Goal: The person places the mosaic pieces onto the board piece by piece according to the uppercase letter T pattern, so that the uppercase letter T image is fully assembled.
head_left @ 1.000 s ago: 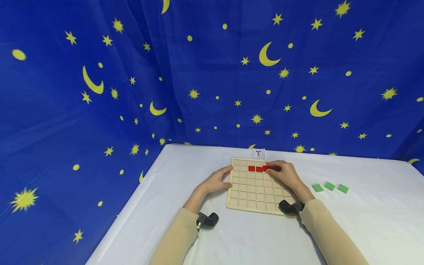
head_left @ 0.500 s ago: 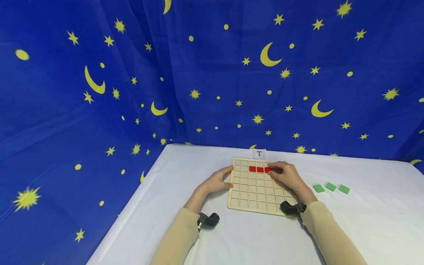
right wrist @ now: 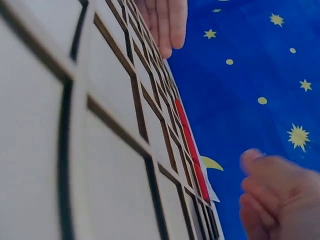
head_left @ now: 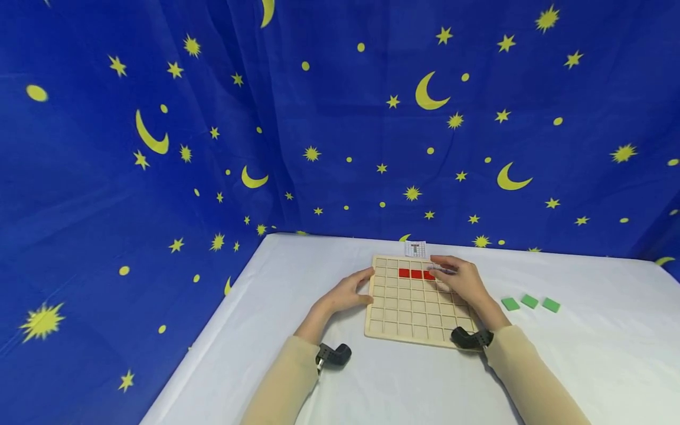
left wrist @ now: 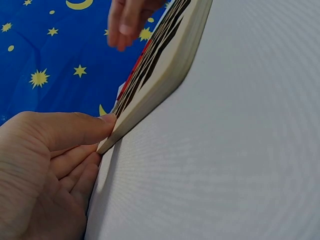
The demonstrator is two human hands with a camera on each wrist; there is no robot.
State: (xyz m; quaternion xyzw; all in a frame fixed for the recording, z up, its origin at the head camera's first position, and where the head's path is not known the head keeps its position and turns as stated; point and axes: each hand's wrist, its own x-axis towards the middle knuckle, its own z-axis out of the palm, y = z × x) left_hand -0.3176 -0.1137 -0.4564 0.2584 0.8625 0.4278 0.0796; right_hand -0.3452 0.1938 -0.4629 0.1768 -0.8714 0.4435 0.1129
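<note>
A wooden grid board (head_left: 411, 313) lies on the white table. Three red tiles (head_left: 416, 274) fill a row of cells near its far edge. My right hand (head_left: 451, 276) hovers just over the board beside the rightmost red tile, fingers relaxed and holding nothing. In the right wrist view the right hand (right wrist: 275, 195) shows loosely curled past the red tiles (right wrist: 187, 140). My left hand (head_left: 353, 289) rests against the board's left edge. In the left wrist view its thumb (left wrist: 75, 127) presses the edge of the board (left wrist: 165, 65).
Three green tiles (head_left: 529, 301) lie in a row on the table right of the board. A small printed card (head_left: 415, 249) stands behind the board's far edge. A blue star-and-moon cloth (head_left: 159, 147) hangs behind and to the left.
My right hand's fingers have come up off the third red tile, which now shows more fully in its cell. The left hand has stayed on the board's edge.
</note>
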